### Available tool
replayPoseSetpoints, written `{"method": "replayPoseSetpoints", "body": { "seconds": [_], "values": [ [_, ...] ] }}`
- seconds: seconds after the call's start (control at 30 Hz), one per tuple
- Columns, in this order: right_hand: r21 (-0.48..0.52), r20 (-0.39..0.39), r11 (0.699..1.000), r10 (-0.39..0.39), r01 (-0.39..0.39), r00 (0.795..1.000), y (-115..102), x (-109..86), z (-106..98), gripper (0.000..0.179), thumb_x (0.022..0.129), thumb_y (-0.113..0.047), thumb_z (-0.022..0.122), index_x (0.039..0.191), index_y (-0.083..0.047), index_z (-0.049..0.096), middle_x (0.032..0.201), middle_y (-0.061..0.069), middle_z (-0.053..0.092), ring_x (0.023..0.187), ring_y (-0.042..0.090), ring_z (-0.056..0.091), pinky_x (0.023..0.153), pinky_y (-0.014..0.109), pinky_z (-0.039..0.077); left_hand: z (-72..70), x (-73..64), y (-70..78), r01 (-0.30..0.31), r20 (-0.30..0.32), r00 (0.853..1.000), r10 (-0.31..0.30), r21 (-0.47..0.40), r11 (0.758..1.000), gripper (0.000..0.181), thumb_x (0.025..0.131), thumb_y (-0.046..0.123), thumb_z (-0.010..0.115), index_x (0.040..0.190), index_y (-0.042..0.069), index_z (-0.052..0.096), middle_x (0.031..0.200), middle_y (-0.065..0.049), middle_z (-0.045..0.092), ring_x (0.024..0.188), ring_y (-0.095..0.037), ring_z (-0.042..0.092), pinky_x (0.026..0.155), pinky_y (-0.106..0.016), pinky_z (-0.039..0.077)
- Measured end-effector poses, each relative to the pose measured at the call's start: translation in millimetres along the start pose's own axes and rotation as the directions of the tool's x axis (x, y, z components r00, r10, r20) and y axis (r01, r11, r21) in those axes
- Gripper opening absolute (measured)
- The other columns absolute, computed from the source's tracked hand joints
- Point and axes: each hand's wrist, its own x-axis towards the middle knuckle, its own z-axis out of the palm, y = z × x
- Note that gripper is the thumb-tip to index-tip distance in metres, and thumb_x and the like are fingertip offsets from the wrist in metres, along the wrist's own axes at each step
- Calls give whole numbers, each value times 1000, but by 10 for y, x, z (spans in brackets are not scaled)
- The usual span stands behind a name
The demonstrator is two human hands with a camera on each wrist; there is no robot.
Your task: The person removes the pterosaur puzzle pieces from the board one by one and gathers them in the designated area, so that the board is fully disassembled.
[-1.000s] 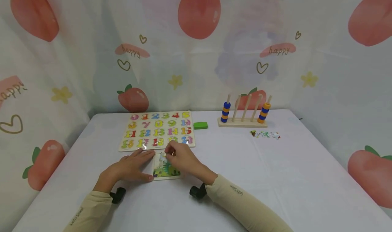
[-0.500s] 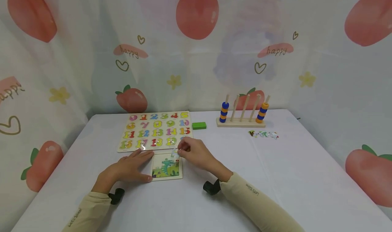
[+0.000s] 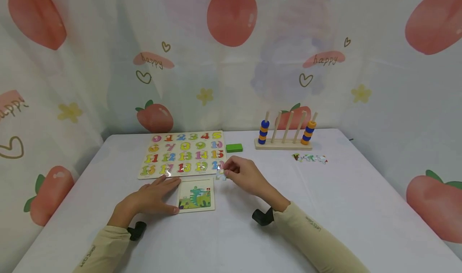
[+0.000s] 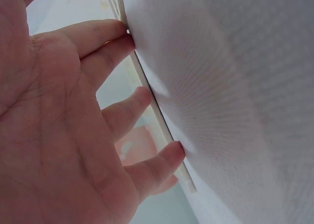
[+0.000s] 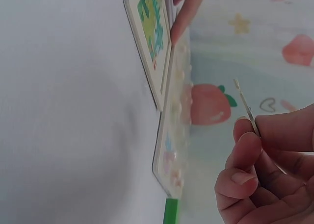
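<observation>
A small framed jigsaw puzzle (image 3: pixel 196 195) with a green dinosaur picture lies on the white table; its upper part shows a pale bare area. My left hand (image 3: pixel 155 197) rests at the puzzle's left side, fingers extended, thumb near its lower left corner. Between thumb and fingertips my right hand (image 3: pixel 247 176) pinches a jigsaw piece (image 3: pixel 221 174), held up to the right of the frame near the number board's corner. In the right wrist view the thin piece (image 5: pixel 247 104) appears edge-on above the table.
Behind the puzzle lies a number board (image 3: pixel 184 154) with rows of colourful digits. A green block (image 3: pixel 234 148) sits beside it. Farther right stand a wooden peg abacus (image 3: pixel 284 144) with blue and orange beads and a strip of joined jigsaw pieces (image 3: pixel 311 158).
My right hand has lifted the jigsaw piece out of the frame's upper area and carried it to the right. The left hand has stayed at the puzzle's left side.
</observation>
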Motion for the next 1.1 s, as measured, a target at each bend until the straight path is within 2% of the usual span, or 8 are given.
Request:
{"method": "replayPoseSetpoints", "body": {
  "seconds": [0.27,0.4,0.63,1.1],
  "values": [
    [38,-28,999,32,-31,999,101,-63,-172,11,103,-2,70,113,2,71,97,5,70,83,21,64,74,30,58,-4,-2,-2,1,2,1000,-1,3,1000,100,87,46,89,167,13,39,172,-13,33,161,-45,11,121,-77,15],
    [33,-52,998,62,-60,997,151,-101,-270,10,103,-2,69,113,1,71,99,7,71,83,21,65,76,32,59,-1,-5,-5,0,0,1000,0,-1,1000,100,87,46,89,167,13,39,172,-13,33,161,-45,12,121,-77,15],
    [-15,-116,997,68,-70,991,313,-140,-466,10,103,-2,68,111,2,71,99,9,72,86,23,63,77,34,56,-10,-15,-2,-2,-1,1000,2,-4,1000,101,86,46,89,167,13,39,172,-14,33,161,-46,12,121,-77,14],
    [-45,-219,991,116,-128,969,511,-239,-835,12,104,-3,64,113,4,70,106,15,72,93,28,63,80,35,54,10,-1,-19,2,5,1000,-2,-19,1000,100,87,46,88,168,14,38,173,-14,32,161,-46,10,121,-77,13]
  ]
}}
